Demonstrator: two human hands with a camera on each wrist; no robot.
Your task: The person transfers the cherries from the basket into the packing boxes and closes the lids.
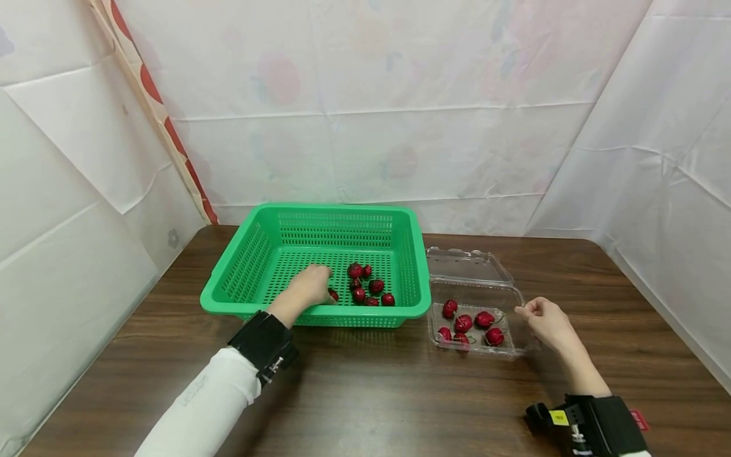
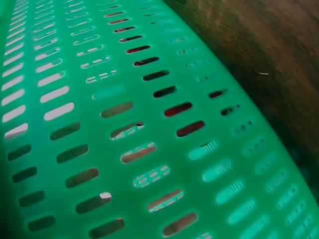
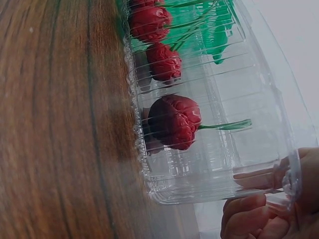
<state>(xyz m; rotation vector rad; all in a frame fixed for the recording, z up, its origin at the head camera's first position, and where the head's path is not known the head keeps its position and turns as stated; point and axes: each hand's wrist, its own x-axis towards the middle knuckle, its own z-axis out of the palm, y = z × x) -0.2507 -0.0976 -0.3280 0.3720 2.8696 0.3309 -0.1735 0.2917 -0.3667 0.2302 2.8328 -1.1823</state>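
Observation:
My left hand (image 1: 308,285) reaches down over the front rim into the green plastic basket (image 1: 419,279). A red cherry (image 1: 334,295) shows right at its thumb and fingertips, partly covered by the hand; I cannot tell whether they pinch it. In the left wrist view the slotted basket wall (image 2: 134,114) hides the fingers. My right hand (image 1: 547,320) pinches the right rim of a clear plastic clamshell box (image 1: 522,346), its lid (image 1: 468,265) folded back. Several cherries lie inside the box, one with a green stem showing as a wrinkled red cherry (image 3: 175,122) near the wall.
More cherries (image 1: 375,287) lie grouped in the right half of the basket floor. Basket and box stand side by side on a brown wooden table (image 1: 377,393). Pale patterned sheets (image 1: 365,139) hang behind and at both sides.

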